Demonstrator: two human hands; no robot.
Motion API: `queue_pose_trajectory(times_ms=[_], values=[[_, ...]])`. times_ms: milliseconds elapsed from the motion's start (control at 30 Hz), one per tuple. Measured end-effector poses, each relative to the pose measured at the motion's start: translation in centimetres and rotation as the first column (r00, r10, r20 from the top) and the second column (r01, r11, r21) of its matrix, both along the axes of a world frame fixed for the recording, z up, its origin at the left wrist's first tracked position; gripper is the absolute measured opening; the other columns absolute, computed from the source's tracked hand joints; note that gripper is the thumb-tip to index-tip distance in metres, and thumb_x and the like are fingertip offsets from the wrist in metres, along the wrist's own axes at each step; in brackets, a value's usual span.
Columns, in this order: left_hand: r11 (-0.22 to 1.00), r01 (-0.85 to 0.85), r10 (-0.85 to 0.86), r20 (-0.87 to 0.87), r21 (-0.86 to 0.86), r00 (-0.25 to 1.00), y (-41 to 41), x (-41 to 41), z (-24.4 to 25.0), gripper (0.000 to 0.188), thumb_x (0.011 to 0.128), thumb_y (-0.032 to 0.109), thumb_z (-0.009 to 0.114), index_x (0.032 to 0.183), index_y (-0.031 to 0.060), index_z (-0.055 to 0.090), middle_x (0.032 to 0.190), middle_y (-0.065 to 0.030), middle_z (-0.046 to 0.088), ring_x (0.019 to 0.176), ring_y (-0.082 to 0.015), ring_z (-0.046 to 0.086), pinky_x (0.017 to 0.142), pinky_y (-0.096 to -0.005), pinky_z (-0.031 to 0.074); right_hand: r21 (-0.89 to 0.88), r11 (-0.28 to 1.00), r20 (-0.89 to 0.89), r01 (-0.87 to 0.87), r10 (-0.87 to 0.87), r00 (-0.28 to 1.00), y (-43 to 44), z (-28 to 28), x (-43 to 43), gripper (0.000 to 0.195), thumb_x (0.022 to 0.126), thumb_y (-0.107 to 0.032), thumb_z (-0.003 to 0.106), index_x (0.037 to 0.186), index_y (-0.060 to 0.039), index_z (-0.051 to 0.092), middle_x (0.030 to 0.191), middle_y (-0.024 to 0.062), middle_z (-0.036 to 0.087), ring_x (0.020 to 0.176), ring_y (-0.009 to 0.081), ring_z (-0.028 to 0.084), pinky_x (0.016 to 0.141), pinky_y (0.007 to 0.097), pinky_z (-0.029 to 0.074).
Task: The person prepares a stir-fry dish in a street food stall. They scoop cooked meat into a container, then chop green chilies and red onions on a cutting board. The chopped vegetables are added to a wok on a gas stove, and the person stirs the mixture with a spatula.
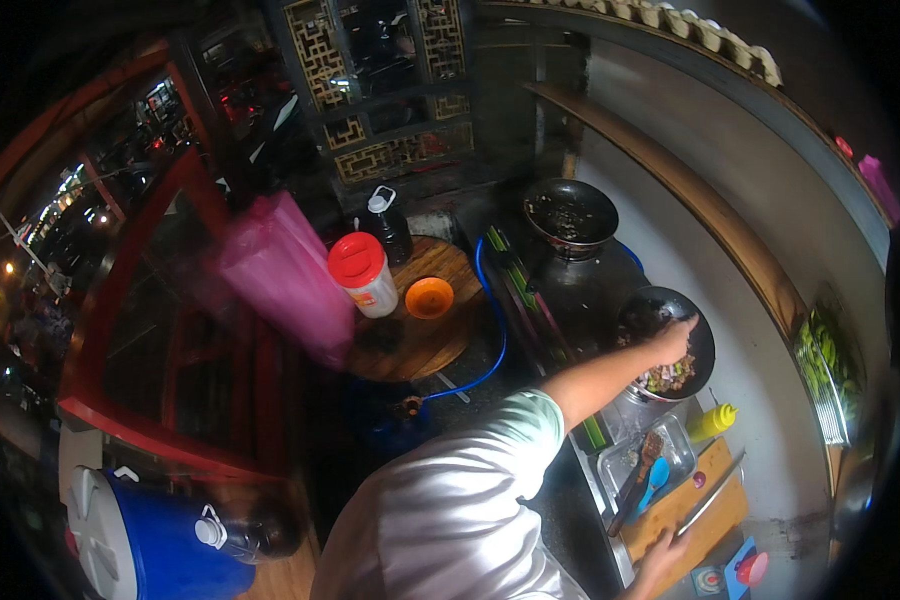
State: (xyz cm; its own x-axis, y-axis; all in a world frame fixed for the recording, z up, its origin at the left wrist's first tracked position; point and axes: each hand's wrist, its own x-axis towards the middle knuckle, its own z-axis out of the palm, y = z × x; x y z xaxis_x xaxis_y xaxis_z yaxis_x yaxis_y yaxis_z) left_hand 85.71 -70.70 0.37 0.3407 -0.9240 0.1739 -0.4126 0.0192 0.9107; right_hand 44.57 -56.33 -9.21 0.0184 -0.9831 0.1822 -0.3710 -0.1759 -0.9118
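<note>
My left hand [675, 341] is stretched over a dark wok [703, 367] on the stove; its fingers look bunched, and whether they hold anything cannot be told. Chopped food [671, 375], with brown, green and pale purple pieces, lies in the wok under the hand. My right hand [664, 551] grips the handle of a knife [709, 501], whose blade lies over a wooden cutting board [645, 529]. A small purple piece, perhaps onion [699, 479], rests on the board. Beside it a metal tray [682, 442] holds a blue spoon [654, 480] and a dark wooden-looking utensil [634, 487].
A second wok [570, 214] stands farther along the stove. Near the tray is a yellow squeeze bottle [712, 422]. A round wooden table [450, 345] bears a red-lidded jar [364, 274], an orange bowl [429, 298] and a dark jug [390, 232]. A blue hose [504, 330] curves past it.
</note>
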Motion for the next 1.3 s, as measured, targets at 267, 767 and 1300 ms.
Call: queue_pose_trajectory(times_ms=[267,767,1300], values=[[0.989,0.094,-0.057,0.287,-0.117,0.956,5.4,2.1,1.1,0.063,0.083,-0.006,0.061,0.145,0.0036,0.051,0.161,-0.0270,0.024,0.148,-0.0377,0.031,0.120,-0.0382,0.031,-0.151,0.979,-0.681,0.135,-0.202,0.704,-2.1,-6.8,-3.2,0.027,0.090,-0.010,0.058,0.115,0.0029,0.062,0.089,0.0206,0.066,0.074,0.0371,0.064,0.066,0.0461,0.050],[0.961,0.255,0.097,-0.994,0.108,0.059,29.9,2.6,-10.1,0.060,0.096,0.059,0.058,0.128,0.0083,0.055,0.111,-0.0094,0.067,0.082,-0.0188,0.064,0.076,-0.0370,0.054,-0.012,0.911,-0.560,-0.411,0.335,0.758,3.0,-1.2,21.2,0.021,0.085,-0.007,0.062,0.103,0.0030,0.066,0.089,0.0232,0.070,0.085,0.0408,0.067,0.080,0.0457,0.051],[0.879,0.465,-0.188,-0.974,-0.107,0.130,28.4,9.5,-8.2,0.014,0.104,0.028,0.050,0.103,0.0151,0.055,0.087,0.0003,0.063,0.071,-0.0115,0.060,0.064,-0.0311,0.053,0.078,0.974,-0.757,-0.215,0.198,0.623,5.6,-2.3,37.4,0.029,0.088,-0.040,0.064,0.087,-0.0116,0.072,0.075,0.0056,0.072,0.067,0.0210,0.071,0.058,0.0348,0.056]])
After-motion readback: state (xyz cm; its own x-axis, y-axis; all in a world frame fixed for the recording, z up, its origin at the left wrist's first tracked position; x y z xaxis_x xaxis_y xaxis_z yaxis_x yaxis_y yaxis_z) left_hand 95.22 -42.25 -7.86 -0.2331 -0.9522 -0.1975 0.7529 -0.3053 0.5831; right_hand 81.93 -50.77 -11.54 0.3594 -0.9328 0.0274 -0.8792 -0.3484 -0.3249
